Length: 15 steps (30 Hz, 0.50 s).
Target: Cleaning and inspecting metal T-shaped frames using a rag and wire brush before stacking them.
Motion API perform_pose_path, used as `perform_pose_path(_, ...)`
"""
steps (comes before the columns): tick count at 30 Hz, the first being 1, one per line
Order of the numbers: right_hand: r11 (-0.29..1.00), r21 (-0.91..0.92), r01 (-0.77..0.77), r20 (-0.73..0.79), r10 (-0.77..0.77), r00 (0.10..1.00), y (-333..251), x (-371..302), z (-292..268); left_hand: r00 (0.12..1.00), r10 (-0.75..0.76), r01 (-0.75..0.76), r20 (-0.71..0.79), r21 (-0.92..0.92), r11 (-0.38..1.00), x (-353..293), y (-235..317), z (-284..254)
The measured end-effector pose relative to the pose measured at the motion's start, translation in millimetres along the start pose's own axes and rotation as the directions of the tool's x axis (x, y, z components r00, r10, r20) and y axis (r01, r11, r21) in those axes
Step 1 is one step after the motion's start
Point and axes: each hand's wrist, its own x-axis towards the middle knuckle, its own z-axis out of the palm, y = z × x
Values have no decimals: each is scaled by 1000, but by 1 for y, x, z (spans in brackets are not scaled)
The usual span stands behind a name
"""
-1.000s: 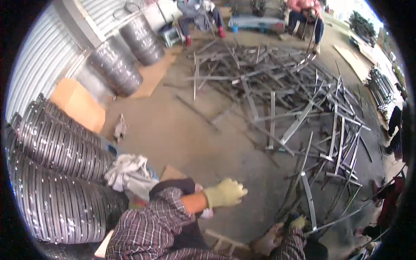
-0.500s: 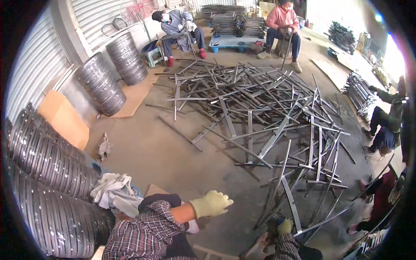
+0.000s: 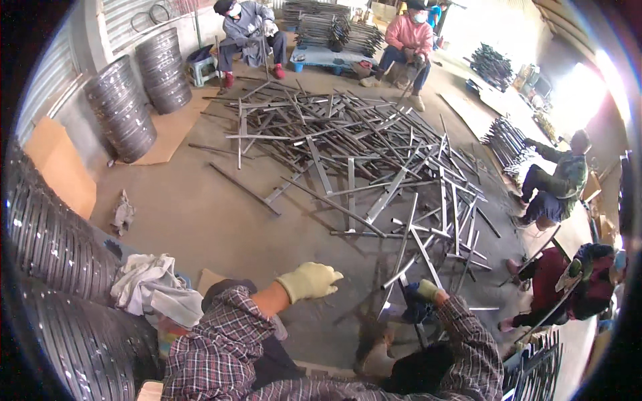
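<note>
My left hand (image 3: 311, 282), in a pale yellow glove, hangs in the air with its fingers loosely stretched to the right. Nothing shows in it. To the right, my gloved right hand (image 3: 429, 290) is closed beside a dark blue object (image 3: 413, 309), whose kind I cannot make out; its grip is partly hidden. Pale metal tubes and bars stand close to that hand, among them a short tube (image 3: 399, 274) and a flat bar (image 3: 426, 257). Beyond both hands lies a large heap of grey metal frames (image 3: 348, 140), made of tubes joined by flat bars.
Stacks of dark curved metal pieces (image 3: 60, 234) rise at my left, with a pale cloth (image 3: 155, 286) by them. Cardboard (image 3: 61, 164) leans behind. Two seated people (image 3: 251, 33) work at the far side; others (image 3: 555, 177) sit at the right. A rag (image 3: 123, 212) lies on the floor.
The view has swung right, so the heap appears further left. My right hand has come up and away from me, with the dark blue object now visible beside it. My left hand stays raised.
</note>
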Motion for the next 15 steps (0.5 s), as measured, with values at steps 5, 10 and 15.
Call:
perform_pose_path(5, 831, -165, 532, -70, -548, 834, -25, -16, -17, 1000, 18, -18, 0, 11, 1000, 12, -9, 1)
perform_pose_path(10, 840, -118, 530, -142, -543, 828, -35, -6, -48, 997, 36, -42, -65, -94, 995, 37, -18, 12)
perform_pose_path(15, 932, 68, 355, -89, -348, 933, -50, -36, -71, 996, 29, -58, -86, -367, 928, 122, 0, 89)
